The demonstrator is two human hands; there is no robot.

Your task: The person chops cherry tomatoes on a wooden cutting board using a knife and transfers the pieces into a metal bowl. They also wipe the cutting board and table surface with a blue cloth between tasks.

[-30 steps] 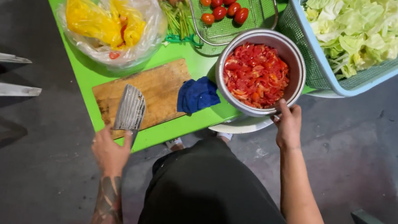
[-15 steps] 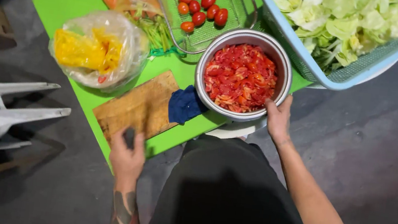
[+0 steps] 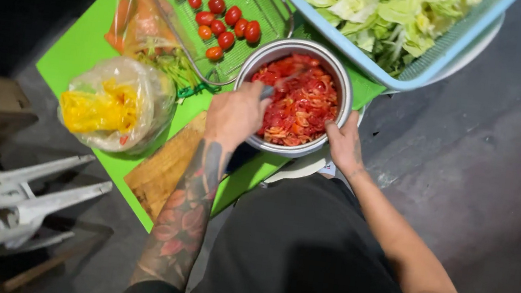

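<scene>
The metal bowl (image 3: 293,97) of chopped tomato (image 3: 299,101) stood at the near edge of the green surface (image 3: 81,45), likely heavy, wet and slick-walled; its rim looked the safest hold. The right hand (image 3: 343,143) pressed its grip against that rim. The left hand (image 3: 235,113) closed its grip on a utensil (image 3: 281,83) dipped into the pieces, its working end blurred. The wooden board (image 3: 161,171) lay partly hidden under the forearm.

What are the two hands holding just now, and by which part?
The left hand grips a utensil by its handle end, its tip in the chopped tomatoes. The right hand holds the metal bowl at its near rim.
</scene>
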